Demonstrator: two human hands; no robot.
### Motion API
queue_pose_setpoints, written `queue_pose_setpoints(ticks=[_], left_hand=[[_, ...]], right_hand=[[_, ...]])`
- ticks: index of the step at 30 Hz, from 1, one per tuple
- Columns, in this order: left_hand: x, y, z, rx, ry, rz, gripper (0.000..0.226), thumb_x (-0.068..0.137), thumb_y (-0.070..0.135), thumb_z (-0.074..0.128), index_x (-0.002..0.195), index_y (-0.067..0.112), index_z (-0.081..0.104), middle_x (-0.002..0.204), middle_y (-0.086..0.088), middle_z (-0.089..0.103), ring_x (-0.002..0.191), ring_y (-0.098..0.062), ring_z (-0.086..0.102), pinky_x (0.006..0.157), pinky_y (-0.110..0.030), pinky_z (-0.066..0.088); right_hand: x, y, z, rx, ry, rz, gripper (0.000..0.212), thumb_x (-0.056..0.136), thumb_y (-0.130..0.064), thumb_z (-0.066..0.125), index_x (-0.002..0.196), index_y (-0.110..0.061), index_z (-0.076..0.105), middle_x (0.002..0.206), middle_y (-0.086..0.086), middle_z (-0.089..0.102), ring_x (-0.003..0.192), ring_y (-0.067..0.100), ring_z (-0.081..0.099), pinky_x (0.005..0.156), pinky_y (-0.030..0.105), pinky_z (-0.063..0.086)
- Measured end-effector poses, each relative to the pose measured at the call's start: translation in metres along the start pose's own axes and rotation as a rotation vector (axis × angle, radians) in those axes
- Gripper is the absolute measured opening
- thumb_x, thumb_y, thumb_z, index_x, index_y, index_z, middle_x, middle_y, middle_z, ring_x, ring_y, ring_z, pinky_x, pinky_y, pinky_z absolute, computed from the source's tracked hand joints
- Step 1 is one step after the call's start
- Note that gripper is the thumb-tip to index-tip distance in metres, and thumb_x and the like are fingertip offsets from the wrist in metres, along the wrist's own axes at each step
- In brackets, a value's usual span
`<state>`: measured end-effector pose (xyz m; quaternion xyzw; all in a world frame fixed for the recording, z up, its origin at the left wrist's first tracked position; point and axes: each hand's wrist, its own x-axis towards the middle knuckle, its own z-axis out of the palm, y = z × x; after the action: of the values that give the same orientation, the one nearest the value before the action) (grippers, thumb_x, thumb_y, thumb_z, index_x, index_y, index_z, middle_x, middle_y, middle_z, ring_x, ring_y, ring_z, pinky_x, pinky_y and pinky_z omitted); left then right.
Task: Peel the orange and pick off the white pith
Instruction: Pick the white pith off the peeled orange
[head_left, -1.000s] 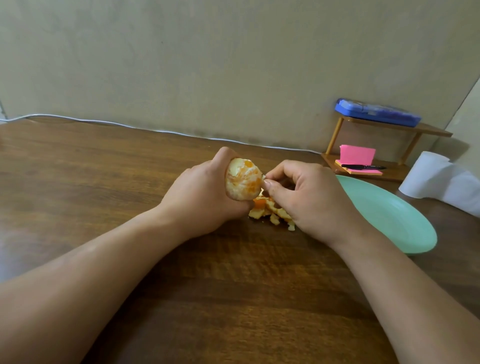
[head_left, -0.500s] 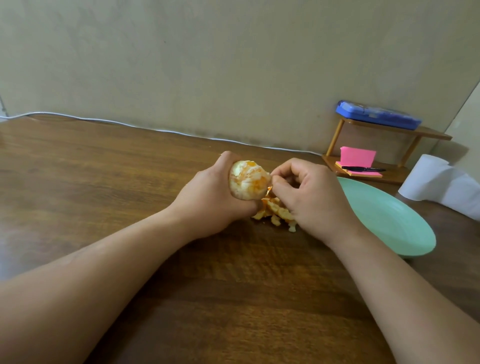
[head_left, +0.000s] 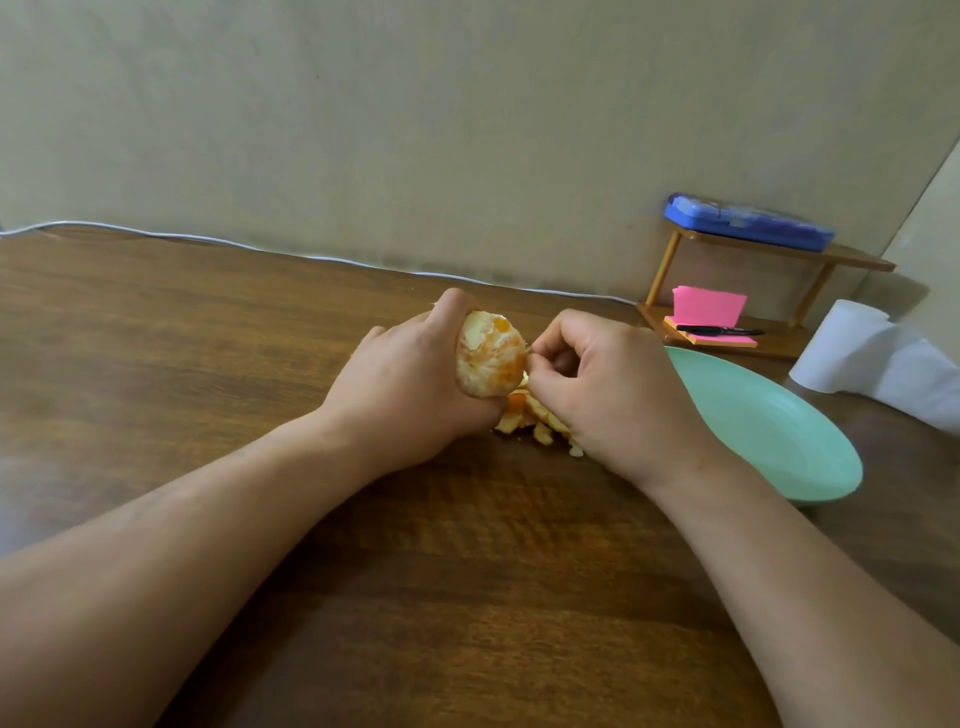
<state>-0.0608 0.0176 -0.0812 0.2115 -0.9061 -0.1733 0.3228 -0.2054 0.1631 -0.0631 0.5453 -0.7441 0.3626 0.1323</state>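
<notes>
Left fingers (head_left: 451, 312) curl round the orange (head_left: 488, 358), right fingers (head_left: 545, 345) pinching its side.

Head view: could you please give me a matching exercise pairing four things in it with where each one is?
Things:
1 orange
2 peel pieces
3 green plate
4 black pen

Places:
A on the pink notepad on the shelf
B in the left hand's grip
C on the table, right of the right hand
D heaped on the table below both hands

Pairs: 1-B, 2-D, 3-C, 4-A.
</notes>
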Motion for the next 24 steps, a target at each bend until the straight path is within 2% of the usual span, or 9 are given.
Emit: queue_pose_setpoints(ticks=[3, 6, 11, 15, 24], left_hand=[[0.0, 0.001, 0.0, 0.012, 0.008, 0.017, 0.066, 0.075, 0.054, 0.084, 0.125, 0.032, 0.048, 0.098, 0.014, 0.063, 0.087, -0.013, 0.059, 0.083, -0.038, 0.046], [-0.001, 0.002, 0.0, -0.045, -0.014, 0.004, 0.067, 0.074, 0.053, 0.085, 0.126, 0.033, 0.048, 0.095, 0.017, 0.063, 0.085, -0.006, 0.061, 0.079, -0.035, 0.046], [-0.002, -0.001, -0.004, -0.225, -0.06, -0.056, 0.071, 0.072, 0.05, 0.092, 0.129, 0.042, 0.049, 0.1, 0.017, 0.067, 0.087, 0.001, 0.067, 0.07, -0.021, 0.056], [-0.001, -0.004, -0.005, -0.329, -0.092, -0.044, 0.071, 0.072, 0.051, 0.094, 0.129, 0.043, 0.051, 0.107, 0.017, 0.067, 0.095, 0.007, 0.066, 0.072, -0.013, 0.055], [0.002, -0.008, -0.006, -0.487, -0.144, -0.021, 0.072, 0.074, 0.041, 0.096, 0.133, 0.039, 0.056, 0.116, 0.015, 0.068, 0.106, -0.003, 0.068, 0.087, -0.025, 0.06]], right_hand=[[0.001, -0.003, 0.003, -0.045, 0.027, -0.015, 0.009, 0.089, -0.022, 0.074, 0.082, -0.026, 0.069, 0.069, -0.01, 0.066, 0.068, 0.01, 0.064, 0.061, 0.04, 0.057], [0.002, -0.001, 0.003, -0.008, 0.029, 0.005, 0.009, 0.086, -0.022, 0.073, 0.079, -0.025, 0.067, 0.067, -0.008, 0.065, 0.066, 0.012, 0.062, 0.058, 0.039, 0.055], [0.001, 0.001, -0.001, 0.184, 0.005, 0.071, 0.01, 0.091, -0.018, 0.075, 0.083, -0.023, 0.071, 0.071, -0.005, 0.068, 0.065, 0.011, 0.063, 0.055, 0.024, 0.053], [0.001, 0.004, -0.003, 0.263, -0.012, 0.097, 0.007, 0.093, -0.018, 0.075, 0.086, -0.02, 0.073, 0.075, 0.0, 0.07, 0.07, 0.017, 0.064, 0.061, 0.033, 0.056], [0.002, 0.008, -0.006, 0.359, -0.013, 0.126, 0.005, 0.095, -0.019, 0.074, 0.09, -0.019, 0.074, 0.08, 0.004, 0.072, 0.077, 0.022, 0.066, 0.067, 0.038, 0.057]])
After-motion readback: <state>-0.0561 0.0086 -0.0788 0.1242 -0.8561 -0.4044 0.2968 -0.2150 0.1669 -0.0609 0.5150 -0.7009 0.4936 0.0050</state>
